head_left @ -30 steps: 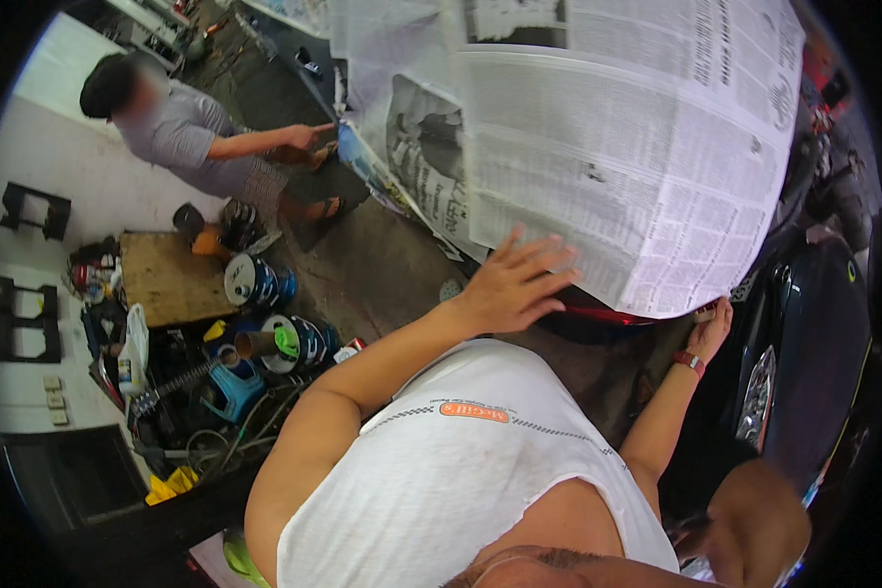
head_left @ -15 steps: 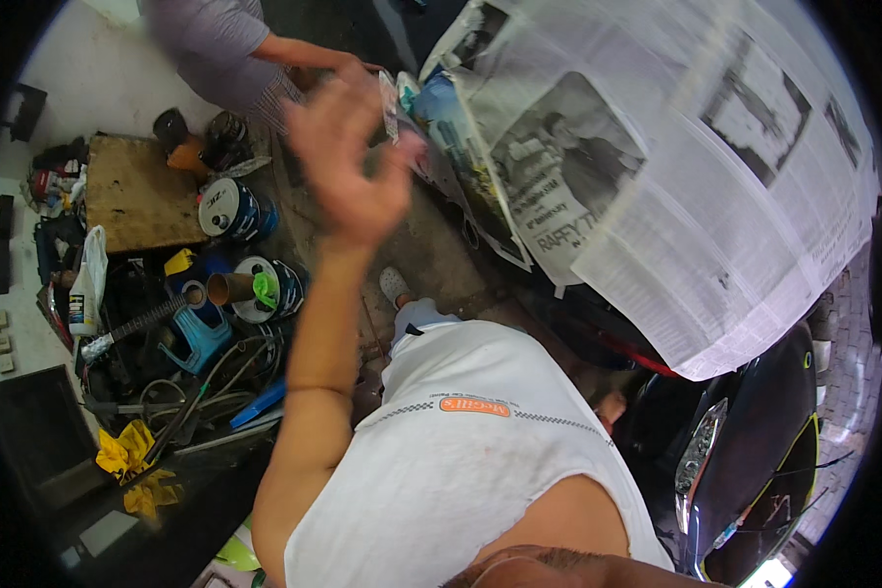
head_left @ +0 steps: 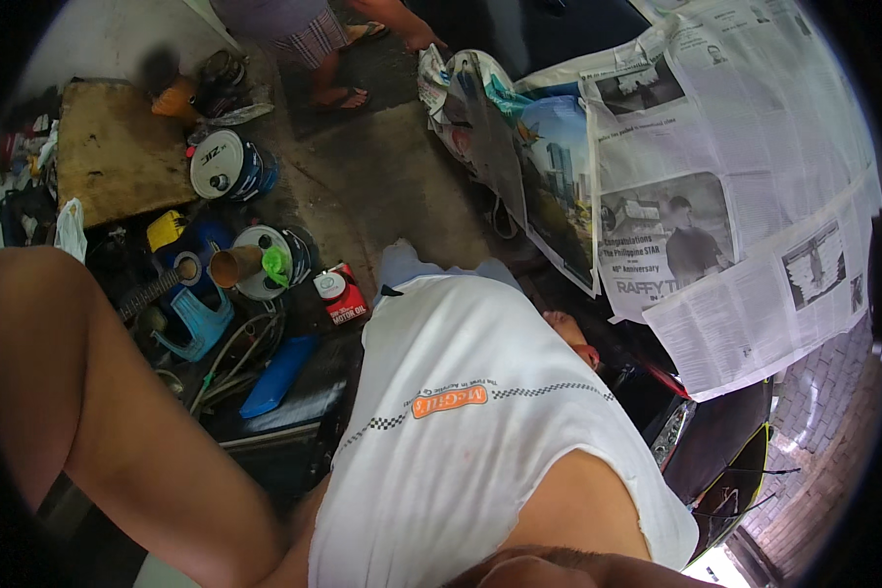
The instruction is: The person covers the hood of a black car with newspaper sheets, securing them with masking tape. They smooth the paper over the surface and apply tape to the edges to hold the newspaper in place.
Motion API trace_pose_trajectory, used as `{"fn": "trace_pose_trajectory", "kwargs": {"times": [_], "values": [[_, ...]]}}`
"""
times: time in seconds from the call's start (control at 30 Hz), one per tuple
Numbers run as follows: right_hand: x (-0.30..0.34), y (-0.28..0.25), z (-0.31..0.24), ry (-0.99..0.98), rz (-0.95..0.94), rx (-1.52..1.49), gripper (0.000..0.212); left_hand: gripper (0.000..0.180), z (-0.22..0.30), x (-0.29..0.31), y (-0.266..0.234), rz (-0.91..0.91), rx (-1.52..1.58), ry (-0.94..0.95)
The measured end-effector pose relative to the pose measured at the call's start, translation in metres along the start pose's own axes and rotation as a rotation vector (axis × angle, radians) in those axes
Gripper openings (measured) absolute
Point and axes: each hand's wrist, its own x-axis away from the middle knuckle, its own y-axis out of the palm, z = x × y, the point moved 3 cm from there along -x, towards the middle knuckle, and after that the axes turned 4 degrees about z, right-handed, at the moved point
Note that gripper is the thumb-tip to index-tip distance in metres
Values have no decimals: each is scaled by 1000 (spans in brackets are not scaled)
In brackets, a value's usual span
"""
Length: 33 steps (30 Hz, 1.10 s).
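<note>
My left arm [head_left: 152, 421] is bent sharply at the left, elbow raised toward the camera. Its hand lies outside the picture. Beside my white sleeveless shirt [head_left: 441, 363], only a small part of my right hand [head_left: 568, 333] shows, next to the dark car bodywork; the shirt hides most of its fingers. Newspaper sheets [head_left: 745, 196] cover the car's surface at the right. A colourful printed sheet [head_left: 549, 162] hangs over the near side, and neither of my hands visibly touches it.
Another person's hand [head_left: 423, 37] is at the far end of the coverings. Pails [head_left: 216, 165], a red oil can [head_left: 340, 294], a guitar [head_left: 157, 289], hoses and a blue tray [head_left: 277, 375] crowd the left. A brown board [head_left: 118, 147] lies behind. An open umbrella [head_left: 740, 480] stands lower right.
My left hand has swung back from above the floor and left the picture, the arm folding at the elbow. The view has shifted; the other person's feet and the red can now show.
</note>
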Motion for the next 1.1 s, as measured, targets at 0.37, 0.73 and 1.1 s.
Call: {"fn": "trace_pose_trajectory", "kwargs": {"times": [0.37, 0.73, 1.1], "values": [[-88, 68, -86, -5, -166, 396, 37, 43, -66, 48, 7, -116, 89, -9], [-150, 93, -224, -179, -247, 459, 35, 43, -160, 55, 46, -151, 111, -35], [-142, 120, -195, -79, -35, 373, 34, 43, -264, 96, 102, -21, 262, 94]]}}
